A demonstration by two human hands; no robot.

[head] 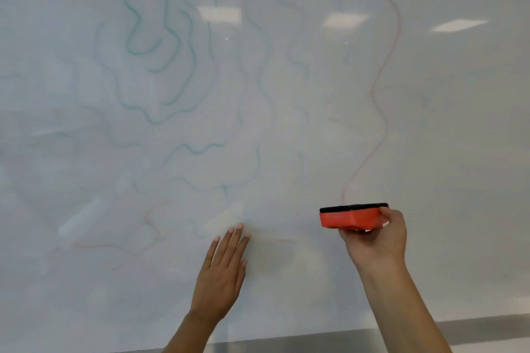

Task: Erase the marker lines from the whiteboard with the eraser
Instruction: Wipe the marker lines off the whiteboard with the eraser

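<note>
Across the whole view we face a glossy white whiteboard (459, 123). On its left and centre we see wavy teal marker lines (137, 23), boldest in the upper left and smeared pale lower down. Below them, low on the left, lies a faint red marker squiggle (152, 221). Bright rectangular reflections of ceiling lights (219, 14) sit across the upper part of the board.

Lower centre, our left grip (220, 275), a bare hand, reaches up from the bottom edge. Its fingers (233, 238) are straight, close together and point upward. It holds nothing, and the palm faces the board. It seems to rest flat on the surface, though we cannot be sure of contact.

Right of centre, a long thin wavy red marker line (384, 71) runs down from the top edge and ends just above the eraser.

The orange plastic block eraser with a black felt pad (350, 218) lies level in the lower right part of the board, directly under that line's lower end. The felt is turned toward the board; we cannot tell whether it touches. Our right grip (378, 238), also a bare hand, is closed round the eraser's right end, fingers curled over the orange body, the forearm rising from the lower right corner.

Along the bottom edge runs a grey strip (473, 329) under the board.
</note>
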